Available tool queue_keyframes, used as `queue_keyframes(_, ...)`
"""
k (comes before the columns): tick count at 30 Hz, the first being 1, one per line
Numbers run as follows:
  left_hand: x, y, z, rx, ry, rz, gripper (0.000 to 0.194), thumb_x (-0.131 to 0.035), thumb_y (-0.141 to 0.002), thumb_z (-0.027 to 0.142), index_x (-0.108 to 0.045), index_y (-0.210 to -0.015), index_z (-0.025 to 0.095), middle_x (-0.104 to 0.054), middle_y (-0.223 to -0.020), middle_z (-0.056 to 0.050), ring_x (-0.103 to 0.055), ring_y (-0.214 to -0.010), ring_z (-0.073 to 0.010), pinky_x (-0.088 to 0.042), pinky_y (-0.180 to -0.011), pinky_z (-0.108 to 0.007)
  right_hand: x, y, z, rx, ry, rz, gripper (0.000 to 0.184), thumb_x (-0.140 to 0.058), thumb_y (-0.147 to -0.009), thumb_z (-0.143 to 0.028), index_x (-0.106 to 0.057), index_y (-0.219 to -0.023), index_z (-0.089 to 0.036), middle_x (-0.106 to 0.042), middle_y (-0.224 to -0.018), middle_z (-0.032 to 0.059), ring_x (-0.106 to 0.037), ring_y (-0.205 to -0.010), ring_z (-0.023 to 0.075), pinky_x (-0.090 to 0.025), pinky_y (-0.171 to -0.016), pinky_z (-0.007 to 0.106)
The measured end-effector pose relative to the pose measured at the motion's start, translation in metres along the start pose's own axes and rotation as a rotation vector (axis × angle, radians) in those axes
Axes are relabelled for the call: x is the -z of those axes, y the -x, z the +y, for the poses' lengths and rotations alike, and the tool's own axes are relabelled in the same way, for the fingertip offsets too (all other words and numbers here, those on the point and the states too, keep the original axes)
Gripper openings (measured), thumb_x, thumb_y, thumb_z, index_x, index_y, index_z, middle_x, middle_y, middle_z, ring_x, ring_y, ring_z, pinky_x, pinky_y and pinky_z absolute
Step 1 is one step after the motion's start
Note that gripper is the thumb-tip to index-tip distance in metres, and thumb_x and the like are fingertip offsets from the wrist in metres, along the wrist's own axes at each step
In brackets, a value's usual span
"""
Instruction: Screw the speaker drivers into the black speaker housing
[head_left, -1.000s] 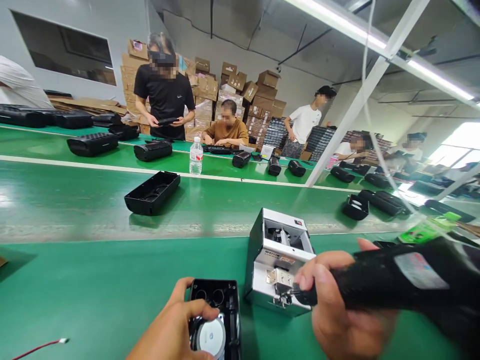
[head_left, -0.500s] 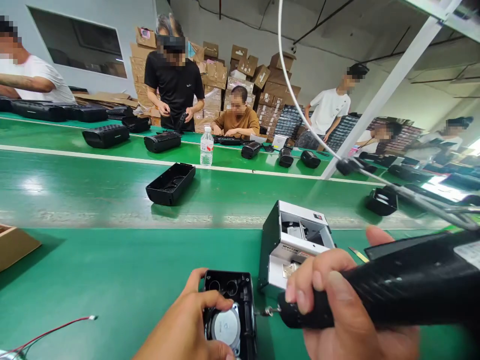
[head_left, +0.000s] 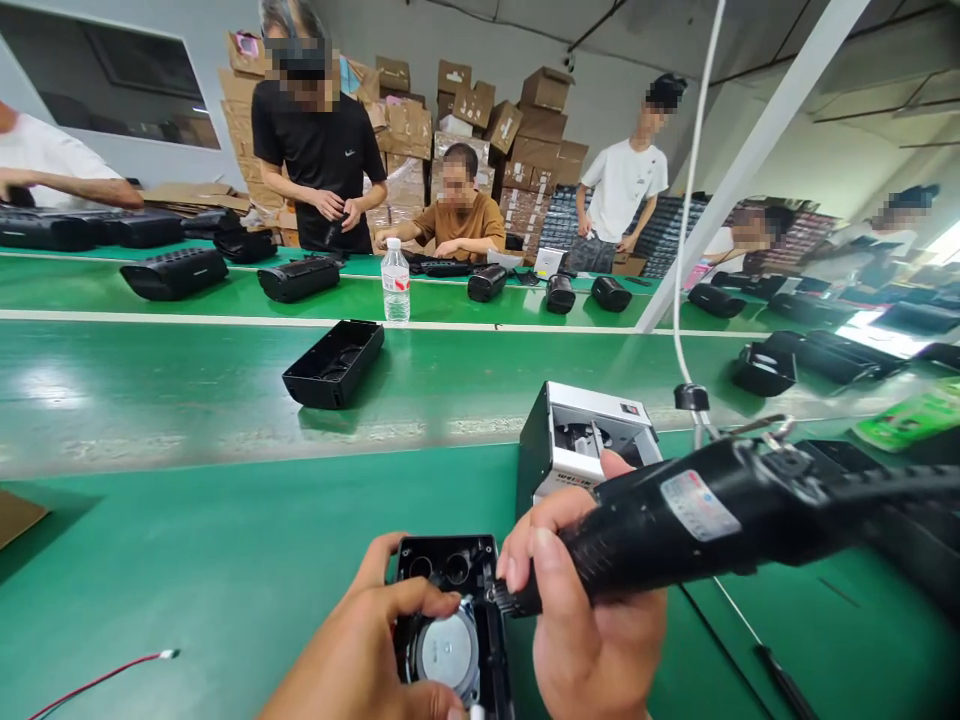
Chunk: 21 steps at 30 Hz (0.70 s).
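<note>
A black plastic speaker housing (head_left: 450, 570) with a silver round speaker driver (head_left: 447, 655) inside lies on the green bench at the bottom centre. My left hand (head_left: 367, 650) rests on its left side and holds it down. My right hand (head_left: 592, 620) grips a black electric screwdriver (head_left: 712, 515). The tool's tip sits at the housing's right edge, beside the driver. A white cable (head_left: 686, 220) runs up from the tool's rear.
A grey screw feeder box (head_left: 585, 435) stands just behind my right hand. An open black housing (head_left: 334, 363) lies on the conveyor belt, a water bottle (head_left: 395, 282) behind it. Several people work across the far bench before stacked cardboard boxes. A red wire (head_left: 97, 680) lies bottom left.
My right hand swung the screwdriver left from the feeder box to the housing's right edge. My left hand stayed on the housing.
</note>
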<state>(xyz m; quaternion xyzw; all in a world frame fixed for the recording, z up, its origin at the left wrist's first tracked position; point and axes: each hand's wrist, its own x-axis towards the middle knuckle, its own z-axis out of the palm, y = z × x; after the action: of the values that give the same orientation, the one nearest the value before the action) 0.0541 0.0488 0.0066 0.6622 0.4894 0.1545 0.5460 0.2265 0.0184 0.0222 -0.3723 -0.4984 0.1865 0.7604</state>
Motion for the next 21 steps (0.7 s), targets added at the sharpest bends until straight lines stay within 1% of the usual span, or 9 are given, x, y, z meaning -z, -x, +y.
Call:
queue_keyframes(2, 0.002, 0.002, 0.005, 0.015, -0.024, 0.003, 0.042, -0.088, -0.051, 0.022, -0.082, -0.093, 0.029, -0.041, -0.153, -0.006, -0.060, -0.124, -0.0351, -0.046, -0.116, -0.048, 0.001, 0.002, 0.003, -0.012, 0.000, -0.016, 0.008, -0.060, -0.117, -0.029, -0.056, -0.123, -0.029, -0.058, -0.081, -0.0053, -0.059, -0.062, 0.0143, -0.053, -0.070, 0.032)
queue_keyframes(4, 0.003, 0.003, 0.008, 0.010, -0.027, 0.018, 0.041, -0.090, -0.052, 0.024, -0.083, -0.092, 0.029, -0.042, -0.154, -0.005, -0.062, -0.122, -0.0350, -0.046, -0.118, -0.049, 0.002, 0.003, 0.004, -0.034, -0.010, -0.024, 0.004, -0.059, -0.117, -0.029, -0.057, -0.120, -0.029, -0.057, -0.081, -0.0051, -0.060, -0.064, 0.0146, -0.054, -0.071, 0.031)
queue_keyframes(6, 0.003, 0.003, 0.008, 0.006, -0.023, 0.026, 0.042, -0.091, -0.052, 0.026, -0.084, -0.093, 0.030, -0.044, -0.152, -0.005, -0.063, -0.120, -0.0351, -0.048, -0.116, -0.050, 0.002, 0.004, 0.004, -0.049, -0.010, -0.038, 0.009, -0.059, -0.117, -0.027, -0.056, -0.124, -0.029, -0.057, -0.082, -0.0051, -0.060, -0.064, 0.0147, -0.055, -0.070, 0.030)
queue_keyframes(9, 0.002, 0.002, 0.006, 0.026, -0.028, 0.020, 0.044, -0.090, -0.052, 0.025, -0.083, -0.095, 0.031, -0.042, -0.154, -0.006, -0.064, -0.118, -0.0342, -0.053, -0.108, -0.047, 0.002, 0.004, 0.005, -0.053, 0.004, -0.042, 0.030, -0.059, -0.115, -0.024, -0.046, -0.141, -0.030, -0.059, -0.090, -0.0047, -0.061, -0.063, 0.0140, -0.056, -0.068, 0.029)
queue_keyframes(12, 0.002, 0.001, 0.006, 0.030, -0.035, 0.011, 0.043, -0.089, -0.052, 0.020, -0.082, -0.094, 0.030, -0.041, -0.153, -0.006, -0.063, -0.119, -0.0324, -0.052, -0.104, -0.043, 0.004, 0.006, 0.010, -0.049, 0.006, -0.070, 0.035, -0.057, -0.115, -0.024, -0.043, -0.146, -0.033, -0.058, -0.090, -0.0053, -0.060, -0.063, 0.0148, -0.054, -0.073, 0.033)
queue_keyframes(14, 0.002, 0.002, 0.008, 0.025, -0.029, 0.009, 0.042, -0.091, -0.052, 0.018, -0.082, -0.092, 0.029, -0.043, -0.149, -0.005, -0.062, -0.118, -0.0314, -0.050, -0.102, -0.041, 0.006, 0.010, 0.014, -0.081, -0.007, -0.099, 0.044, -0.058, -0.114, -0.025, -0.039, -0.152, -0.035, -0.059, -0.093, -0.0031, -0.059, -0.064, 0.0175, -0.053, -0.070, 0.036)
queue_keyframes(17, 0.002, 0.003, 0.011, 0.035, -0.024, 0.009, 0.039, -0.092, -0.052, 0.016, -0.082, -0.088, 0.029, -0.045, -0.143, -0.003, -0.063, -0.114, -0.0291, -0.050, -0.098, -0.038, 0.005, 0.016, 0.019, -0.173, -0.083, -0.130, 0.043, -0.063, -0.112, -0.029, -0.040, -0.147, -0.036, -0.058, -0.095, -0.0008, -0.056, -0.065, 0.0195, -0.051, -0.064, 0.036)
queue_keyframes(19, 0.002, 0.003, 0.011, 0.027, -0.031, 0.022, 0.039, -0.092, -0.052, 0.012, -0.082, -0.085, 0.029, -0.046, -0.140, -0.003, -0.063, -0.113, -0.0277, -0.050, -0.097, -0.036, 0.001, 0.019, 0.021, -0.227, -0.128, -0.149, 0.040, -0.065, -0.112, -0.031, -0.040, -0.144, -0.036, -0.055, -0.093, -0.0016, -0.052, -0.067, 0.0184, -0.048, -0.063, 0.033)
queue_keyframes(21, 0.001, 0.003, 0.010, 0.010, -0.035, 0.038, 0.041, -0.093, -0.051, 0.009, -0.082, -0.085, 0.029, -0.047, -0.138, -0.002, -0.062, -0.114, -0.0271, -0.049, -0.097, -0.035, -0.002, 0.020, 0.022, -0.243, -0.142, -0.151, 0.041, -0.065, -0.112, -0.032, -0.039, -0.143, -0.036, -0.055, -0.093, -0.0023, -0.051, -0.067, 0.0170, -0.046, -0.063, 0.030)
